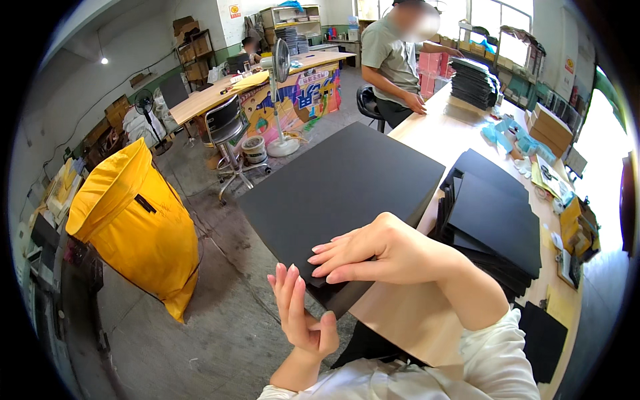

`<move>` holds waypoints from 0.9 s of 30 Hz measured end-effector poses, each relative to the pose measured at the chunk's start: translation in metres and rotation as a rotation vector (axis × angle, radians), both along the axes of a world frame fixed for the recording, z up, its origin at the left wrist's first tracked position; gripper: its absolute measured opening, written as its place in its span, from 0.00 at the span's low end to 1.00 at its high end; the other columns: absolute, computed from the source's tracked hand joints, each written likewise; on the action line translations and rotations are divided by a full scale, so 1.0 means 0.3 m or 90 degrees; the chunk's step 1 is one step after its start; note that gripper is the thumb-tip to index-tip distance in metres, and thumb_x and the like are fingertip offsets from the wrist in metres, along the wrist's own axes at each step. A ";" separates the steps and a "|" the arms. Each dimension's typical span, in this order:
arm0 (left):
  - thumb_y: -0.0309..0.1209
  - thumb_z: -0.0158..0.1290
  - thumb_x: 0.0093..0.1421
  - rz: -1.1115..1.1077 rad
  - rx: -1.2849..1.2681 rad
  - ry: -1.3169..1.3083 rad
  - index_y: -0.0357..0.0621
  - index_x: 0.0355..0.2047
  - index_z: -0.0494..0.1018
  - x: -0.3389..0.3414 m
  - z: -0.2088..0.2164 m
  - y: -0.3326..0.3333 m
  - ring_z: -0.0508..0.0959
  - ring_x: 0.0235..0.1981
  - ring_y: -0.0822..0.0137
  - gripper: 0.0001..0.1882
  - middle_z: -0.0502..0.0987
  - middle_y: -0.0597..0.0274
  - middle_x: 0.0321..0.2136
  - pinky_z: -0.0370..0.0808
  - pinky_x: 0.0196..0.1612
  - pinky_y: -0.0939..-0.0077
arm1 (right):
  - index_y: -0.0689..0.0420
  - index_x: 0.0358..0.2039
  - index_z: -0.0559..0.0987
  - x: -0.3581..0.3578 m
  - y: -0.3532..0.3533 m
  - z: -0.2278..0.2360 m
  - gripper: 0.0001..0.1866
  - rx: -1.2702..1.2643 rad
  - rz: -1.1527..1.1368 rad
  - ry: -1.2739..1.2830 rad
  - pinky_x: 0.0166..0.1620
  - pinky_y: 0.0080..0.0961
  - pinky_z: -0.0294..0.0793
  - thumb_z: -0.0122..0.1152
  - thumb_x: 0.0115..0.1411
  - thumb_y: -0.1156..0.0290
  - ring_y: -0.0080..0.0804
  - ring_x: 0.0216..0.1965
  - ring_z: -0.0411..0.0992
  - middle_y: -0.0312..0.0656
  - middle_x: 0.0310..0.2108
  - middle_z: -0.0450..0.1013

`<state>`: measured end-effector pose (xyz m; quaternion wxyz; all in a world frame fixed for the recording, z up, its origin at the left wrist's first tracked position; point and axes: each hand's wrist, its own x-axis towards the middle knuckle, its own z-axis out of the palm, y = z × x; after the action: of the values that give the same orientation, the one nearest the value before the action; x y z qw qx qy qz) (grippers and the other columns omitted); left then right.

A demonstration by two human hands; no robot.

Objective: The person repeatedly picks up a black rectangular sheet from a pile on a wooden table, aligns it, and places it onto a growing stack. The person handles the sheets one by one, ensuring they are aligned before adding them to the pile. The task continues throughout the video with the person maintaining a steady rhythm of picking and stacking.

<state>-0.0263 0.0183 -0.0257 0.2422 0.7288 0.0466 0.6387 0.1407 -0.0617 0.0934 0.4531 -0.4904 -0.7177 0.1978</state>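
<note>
A large flat-topped black box is in front of me, its near corner under my hands. My right hand lies palm down on the top near that corner, fingers stretched out. Beside the near side of the box is my left hand, fingers pointing up and thumb apart. It is close to the edge; whether it touches the box I cannot tell. To the right, a stack of black boards rests unevenly on the wooden table.
At left stands a big yellow sack. Beyond the box are a swivel chair, a bucket and a standing fan. A person works at the table's far end by another black stack. Cardboard boxes sit along the right.
</note>
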 end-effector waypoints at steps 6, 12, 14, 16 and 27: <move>0.39 0.50 0.59 -0.032 0.036 0.057 0.26 0.62 0.58 0.013 0.002 0.014 0.58 0.66 0.36 0.36 0.62 0.33 0.62 0.46 0.68 0.42 | 0.60 0.38 0.84 0.002 0.006 0.005 0.11 -0.042 0.004 0.066 0.55 0.31 0.75 0.64 0.60 0.66 0.41 0.48 0.78 0.49 0.38 0.80; 0.41 0.51 0.59 -0.052 0.042 0.037 0.33 0.65 0.54 0.029 -0.038 0.017 0.54 0.67 0.32 0.38 0.56 0.29 0.64 0.46 0.67 0.36 | 0.59 0.37 0.84 0.007 0.009 -0.003 0.10 -0.034 0.001 0.071 0.54 0.30 0.75 0.63 0.61 0.66 0.42 0.47 0.78 0.49 0.38 0.80; 0.42 0.51 0.59 -0.053 0.059 0.035 0.36 0.65 0.55 0.033 -0.044 0.022 0.53 0.67 0.31 0.38 0.54 0.28 0.65 0.46 0.67 0.35 | 0.59 0.37 0.84 0.010 0.010 -0.006 0.10 -0.036 -0.003 0.065 0.53 0.31 0.76 0.62 0.61 0.66 0.42 0.47 0.78 0.48 0.38 0.80; 0.42 0.51 0.59 -0.045 0.065 0.047 0.38 0.65 0.55 0.027 -0.047 0.022 0.51 0.68 0.31 0.37 0.53 0.28 0.65 0.46 0.66 0.34 | 0.58 0.37 0.84 0.009 0.006 -0.007 0.10 -0.040 -0.006 0.057 0.53 0.31 0.76 0.62 0.61 0.66 0.42 0.48 0.78 0.48 0.38 0.81; 0.43 0.54 0.59 -0.051 0.076 0.041 0.38 0.66 0.52 0.038 -0.064 0.021 0.46 0.69 0.31 0.40 0.48 0.27 0.66 0.43 0.68 0.36 | 0.60 0.38 0.84 0.010 0.003 -0.003 0.10 -0.039 0.003 0.072 0.55 0.34 0.74 0.65 0.59 0.69 0.43 0.48 0.78 0.48 0.39 0.81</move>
<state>-0.0148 0.0244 -0.0449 0.2221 0.7634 -0.0133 0.6064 0.1435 -0.0607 0.0926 0.4771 -0.4905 -0.6857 0.2481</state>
